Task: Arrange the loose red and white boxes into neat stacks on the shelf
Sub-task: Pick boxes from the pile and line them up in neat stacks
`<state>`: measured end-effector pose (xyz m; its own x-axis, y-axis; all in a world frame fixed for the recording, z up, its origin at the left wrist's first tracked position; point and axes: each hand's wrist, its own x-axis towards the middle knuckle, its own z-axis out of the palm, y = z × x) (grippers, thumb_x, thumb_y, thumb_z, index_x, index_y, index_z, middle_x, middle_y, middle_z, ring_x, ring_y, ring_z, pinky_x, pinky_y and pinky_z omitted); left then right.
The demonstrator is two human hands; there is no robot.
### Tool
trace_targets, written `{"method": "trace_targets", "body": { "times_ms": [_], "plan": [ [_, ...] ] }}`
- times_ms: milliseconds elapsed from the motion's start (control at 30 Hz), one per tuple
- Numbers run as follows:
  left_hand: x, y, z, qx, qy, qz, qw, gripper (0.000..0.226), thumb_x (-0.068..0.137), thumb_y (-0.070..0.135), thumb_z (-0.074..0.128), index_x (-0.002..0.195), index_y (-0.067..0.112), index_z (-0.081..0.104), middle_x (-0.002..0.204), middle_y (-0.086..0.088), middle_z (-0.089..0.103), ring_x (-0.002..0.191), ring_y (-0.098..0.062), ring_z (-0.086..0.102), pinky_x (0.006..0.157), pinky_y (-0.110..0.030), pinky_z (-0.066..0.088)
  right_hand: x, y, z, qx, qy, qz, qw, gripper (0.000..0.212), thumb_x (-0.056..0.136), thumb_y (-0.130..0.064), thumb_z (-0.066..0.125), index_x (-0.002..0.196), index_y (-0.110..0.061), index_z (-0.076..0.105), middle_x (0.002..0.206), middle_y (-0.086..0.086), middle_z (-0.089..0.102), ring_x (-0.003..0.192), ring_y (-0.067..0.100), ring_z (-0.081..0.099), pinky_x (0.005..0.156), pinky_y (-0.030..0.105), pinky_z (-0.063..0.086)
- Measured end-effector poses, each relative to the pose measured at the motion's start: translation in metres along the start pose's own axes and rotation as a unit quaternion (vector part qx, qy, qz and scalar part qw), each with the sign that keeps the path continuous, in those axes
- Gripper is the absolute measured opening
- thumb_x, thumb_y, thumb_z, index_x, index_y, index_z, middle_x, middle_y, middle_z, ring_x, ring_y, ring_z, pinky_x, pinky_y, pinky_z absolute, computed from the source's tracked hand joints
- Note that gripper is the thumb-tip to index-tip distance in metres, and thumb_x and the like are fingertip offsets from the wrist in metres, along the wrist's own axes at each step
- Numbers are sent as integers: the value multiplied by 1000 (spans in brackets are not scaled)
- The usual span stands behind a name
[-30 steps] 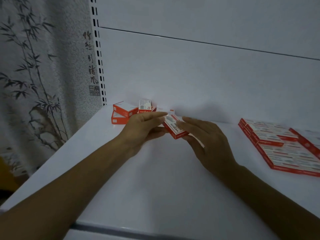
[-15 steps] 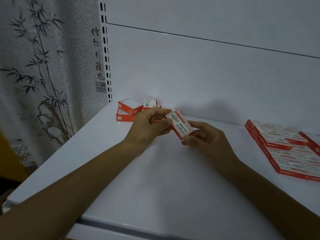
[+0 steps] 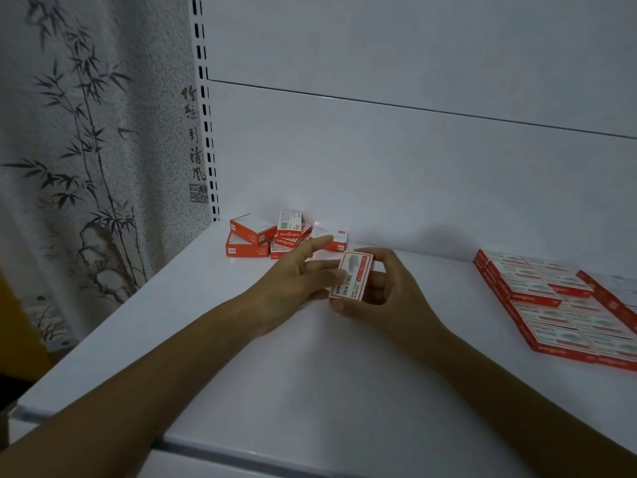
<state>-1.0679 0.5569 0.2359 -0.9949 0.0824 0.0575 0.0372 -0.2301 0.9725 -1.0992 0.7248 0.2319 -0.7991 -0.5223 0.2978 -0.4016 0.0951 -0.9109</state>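
A small red and white box [image 3: 352, 277] is held upright above the middle of the white shelf [image 3: 213, 339], its printed face toward me. My right hand [image 3: 389, 298] grips it from behind and below. My left hand [image 3: 296, 277] touches its left edge with thumb and fingers, index finger stretched out. Several loose boxes [image 3: 275, 236] lie in a jumbled pile at the back left corner. Neat flat stacks of the same boxes [image 3: 558, 305] cover the right side of the shelf.
The shelf's white back panel [image 3: 413, 167] rises behind the boxes, with a slotted upright [image 3: 206, 132] at its left. A curtain printed with bamboo [image 3: 86, 150] hangs left of the shelf. The shelf's front edge [image 3: 241, 453] runs across the bottom.
The box was lifted off the shelf and turned from lying tilted to standing upright with its face toward me. Both hands moved slightly toward me and closer together.
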Motion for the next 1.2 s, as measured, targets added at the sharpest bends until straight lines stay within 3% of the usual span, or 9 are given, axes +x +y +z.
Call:
{"method": "trace_targets", "body": {
  "times_ms": [167, 233, 367, 533, 600, 700, 833, 1033, 1200],
  "plan": [
    [-7, 5, 3, 32, -7, -31, 999, 34, 83, 19, 62, 117, 15, 57, 107, -10, 69, 93, -24, 68, 81, -30, 55, 1, -6, -6, -74, 74, -57, 993, 66, 61, -33, 79, 115, -27, 42, 103, -22, 59, 89, -2, 65, 70, 14, 52],
    [-12, 8, 5, 49, -33, -40, 997, 38, 80, 23, 63, 117, 14, 57, 106, -11, 69, 94, -26, 68, 80, -30, 55, -2, -13, -11, -120, 64, -67, 988, 71, 60, -43, 74, 120, -29, 38, 107, -21, 58, 92, 3, 65, 73, 15, 53],
    [-9, 20, 24, 129, -63, -27, 989, 29, 86, 11, 60, 115, 9, 56, 102, -12, 70, 92, -25, 68, 83, -33, 55, -13, -27, -27, -275, 38, -96, 956, 81, 70, -34, 77, 134, -31, 28, 121, -7, 56, 94, 13, 64, 81, 26, 56],
    [7, 16, 79, 215, -96, -25, 971, 27, 90, 19, 58, 116, 19, 57, 98, -6, 69, 89, -22, 68, 83, -33, 56, -49, -30, -74, -333, 93, -86, 934, 90, 63, -44, 78, 136, -31, 27, 109, -18, 50, 81, -1, 60, 62, 10, 50],
    [17, 12, 100, 213, -105, -16, 971, 30, 93, 22, 54, 123, 22, 57, 99, -4, 69, 89, -18, 67, 83, -32, 56, -62, -31, -99, -329, 121, -73, 934, 91, 61, -47, 76, 135, -37, 25, 112, -18, 49, 85, -3, 59, 65, 10, 48],
    [35, 5, 135, 218, -125, -2, 968, 30, 98, 19, 45, 126, 22, 56, 100, -2, 67, 84, -11, 63, 83, -30, 55, -80, -26, -139, -318, 134, -50, 937, 82, 68, -37, 76, 131, -43, 24, 117, -19, 49, 93, -5, 57, 76, 9, 44],
    [60, -9, 190, 214, -126, 2, 969, 27, 98, 18, 45, 122, 14, 57, 96, -1, 66, 80, -9, 61, 80, -25, 54, -101, -12, -198, -360, 138, -4, 923, 61, 79, -24, 70, 132, -28, 41, 116, -8, 57, 81, -1, 60, 61, 10, 50],
    [90, -25, 250, 127, -54, 17, 990, 29, 89, 27, 60, 114, 12, 58, 97, -9, 69, 78, -14, 67, 75, -26, 56, -110, 12, -254, -352, 169, 28, 920, 47, 78, -35, 69, 121, -24, 53, 96, -14, 60, 68, 3, 63, 56, 13, 50],
    [103, -32, 269, 75, -33, 8, 997, 32, 88, 35, 57, 104, 8, 64, 93, -5, 71, 80, -16, 68, 72, -25, 56, -100, 18, -283, -359, 165, -6, 919, 42, 76, -38, 70, 113, -24, 57, 86, -22, 58, 71, 5, 63, 65, 24, 54]
  ]
}}
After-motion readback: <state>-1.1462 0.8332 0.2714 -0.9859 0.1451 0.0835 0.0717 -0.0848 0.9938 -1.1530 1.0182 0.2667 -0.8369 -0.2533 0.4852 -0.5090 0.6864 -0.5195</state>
